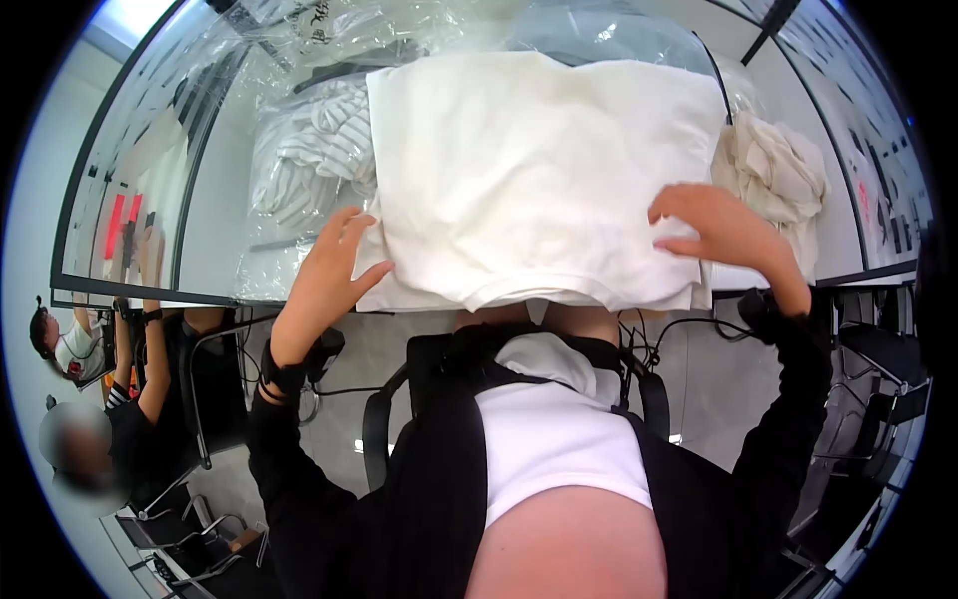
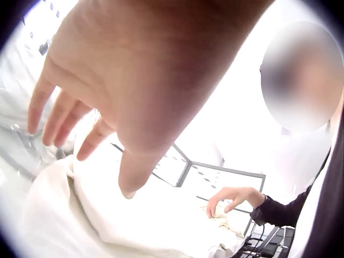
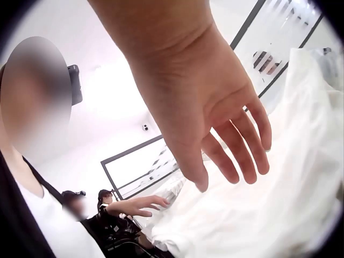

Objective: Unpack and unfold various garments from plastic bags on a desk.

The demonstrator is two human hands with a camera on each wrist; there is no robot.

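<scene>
A white garment (image 1: pixel 539 170) lies spread on the table, its neckline at the near edge. My left hand (image 1: pixel 334 270) is at its left near corner, fingers spread and loosely bent; whether they touch the cloth I cannot tell. Over the right near part is my right hand (image 1: pixel 723 230), fingers relaxed and apart from the thumb, holding nothing. The left wrist view shows the left hand (image 2: pixel 123 75) with spread fingers above the white cloth (image 2: pixel 123 215). In the right wrist view, the right hand (image 3: pixel 199 102) hangs with straight fingers over the fabric (image 3: pixel 252 209).
Striped clothing (image 1: pixel 314 150) in clear plastic lies left of the garment. A crumpled cream cloth (image 1: pixel 773 170) is at the right. Behind are more plastic bags and a light blue item (image 1: pixel 609 35). A dark frame (image 1: pixel 130 290) edges the table. People sit at the far left.
</scene>
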